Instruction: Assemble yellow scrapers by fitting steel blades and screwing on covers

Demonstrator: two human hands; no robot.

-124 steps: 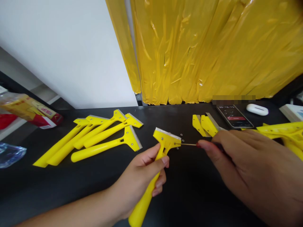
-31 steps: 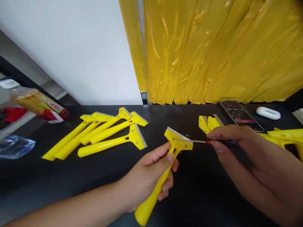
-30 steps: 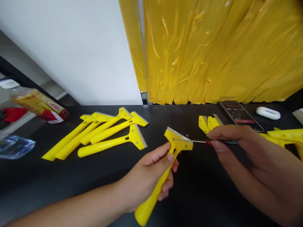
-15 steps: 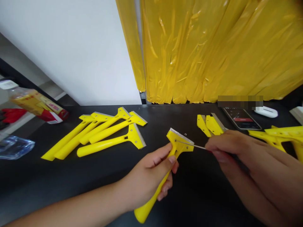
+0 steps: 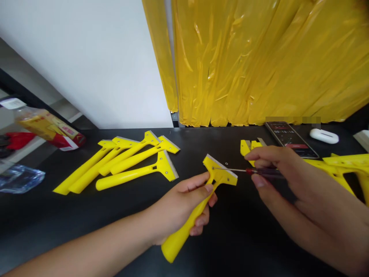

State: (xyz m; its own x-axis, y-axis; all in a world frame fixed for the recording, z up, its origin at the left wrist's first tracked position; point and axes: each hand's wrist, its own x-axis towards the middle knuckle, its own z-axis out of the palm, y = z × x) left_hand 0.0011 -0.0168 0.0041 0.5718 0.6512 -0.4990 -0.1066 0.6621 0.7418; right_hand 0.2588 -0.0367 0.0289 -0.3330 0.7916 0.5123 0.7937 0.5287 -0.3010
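Right hand point(image 5: 308, 194) loosely closed, apparently pinching screwdriver point(image 5: 263, 172).

The left forearm point(image 5: 109, 238) is bare and slants from the lower left corner up toward the centre. The left hand point(image 5: 186, 204) is curled in a firm grip, its thumb point(image 5: 203, 193) laid across the front, fingertips showing beyond. The right hand point(image 5: 305, 192) reaches in from the right, index finger point(image 5: 266, 152) above thumb in a pinch pointing left. The hands are apart.
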